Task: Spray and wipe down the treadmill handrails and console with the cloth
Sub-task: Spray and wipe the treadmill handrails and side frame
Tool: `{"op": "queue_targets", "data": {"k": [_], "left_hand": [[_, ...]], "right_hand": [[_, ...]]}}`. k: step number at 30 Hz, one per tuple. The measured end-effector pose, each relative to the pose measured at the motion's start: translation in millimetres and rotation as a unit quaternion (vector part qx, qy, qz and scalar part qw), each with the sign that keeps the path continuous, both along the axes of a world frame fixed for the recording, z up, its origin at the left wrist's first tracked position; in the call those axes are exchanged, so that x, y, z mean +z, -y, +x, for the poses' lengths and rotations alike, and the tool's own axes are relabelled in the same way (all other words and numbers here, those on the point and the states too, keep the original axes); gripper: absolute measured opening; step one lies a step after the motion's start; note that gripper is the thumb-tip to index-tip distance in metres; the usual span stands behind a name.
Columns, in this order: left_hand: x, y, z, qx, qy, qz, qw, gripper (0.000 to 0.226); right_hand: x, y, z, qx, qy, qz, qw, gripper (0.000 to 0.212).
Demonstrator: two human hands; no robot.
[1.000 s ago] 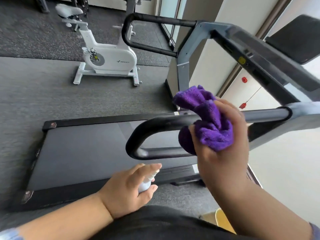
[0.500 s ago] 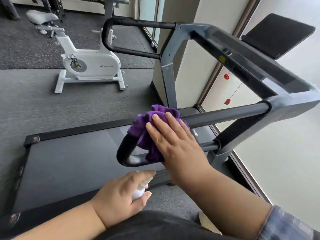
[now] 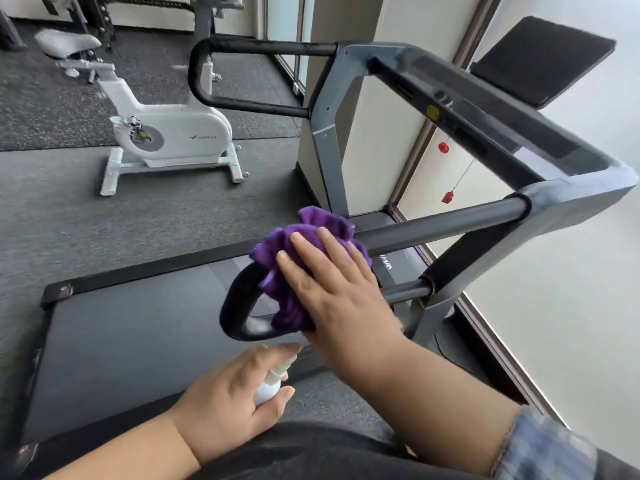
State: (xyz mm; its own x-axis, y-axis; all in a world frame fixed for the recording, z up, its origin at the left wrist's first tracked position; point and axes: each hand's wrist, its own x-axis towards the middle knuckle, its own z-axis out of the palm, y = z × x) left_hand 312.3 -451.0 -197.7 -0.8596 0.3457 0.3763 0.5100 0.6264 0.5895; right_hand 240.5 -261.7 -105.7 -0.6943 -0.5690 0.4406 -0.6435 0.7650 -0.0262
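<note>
The treadmill's near handrail (image 3: 436,226) is a dark loop that bends round at its left end. A bunched purple cloth (image 3: 287,251) lies over that bend. My right hand (image 3: 332,282) presses the cloth against the rail with straight, spread fingers. Lower down, my left hand (image 3: 228,396) grips a small white spray bottle (image 3: 268,389), its nozzle pointing up toward the rail. The far handrail (image 3: 249,46) and the grey console bar (image 3: 485,109) are further back, with a black screen panel (image 3: 543,60) at the upper right.
The treadmill belt (image 3: 131,341) stretches left below the rail. A white exercise bike (image 3: 166,136) stands on the grey floor behind it. A pillar (image 3: 367,143) and window wall border the right side. A red safety clip on a cord (image 3: 447,196) hangs from the console.
My right hand slid the cloth leftward along the near rail to its bend, and the grip round the rail opened into a flat press. My left hand kept holding the bottle.
</note>
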Motion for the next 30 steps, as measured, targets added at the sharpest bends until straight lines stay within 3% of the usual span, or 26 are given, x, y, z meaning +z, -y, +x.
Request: {"op": "queue_targets", "data": {"k": [5, 13, 23, 26, 30], "left_hand": [[5.5, -20.6, -13.6, -0.005, -0.005, 0.015, 1.0, 0.052], [12.5, -83.0, -42.0, 0.019, -0.007, 0.03, 0.999, 0.051], [19.5, -176.9, -67.3, -0.011, 0.026, -0.005, 1.0, 0.068], [13.9, -197.0, -69.6, 0.013, 0.029, -0.025, 0.999, 0.067], [4.6, -218.1, -63.1, 0.066, 0.028, -0.039, 0.997, 0.061]], "right_hand": [[6.6, -20.1, -14.8, 0.02, -0.02, 0.026, 0.999, 0.055], [4.8, -80.6, -40.1, 0.002, 0.003, 0.008, 1.0, 0.051], [3.9, -231.1, -102.8, -0.06, 0.029, -0.008, 0.998, 0.071], [1.1, -274.4, -120.6, -0.09, 0.018, -0.019, 0.996, 0.093], [-10.8, -289.1, -130.4, -0.079, -0.02, -0.033, 0.996, 0.093]]}}
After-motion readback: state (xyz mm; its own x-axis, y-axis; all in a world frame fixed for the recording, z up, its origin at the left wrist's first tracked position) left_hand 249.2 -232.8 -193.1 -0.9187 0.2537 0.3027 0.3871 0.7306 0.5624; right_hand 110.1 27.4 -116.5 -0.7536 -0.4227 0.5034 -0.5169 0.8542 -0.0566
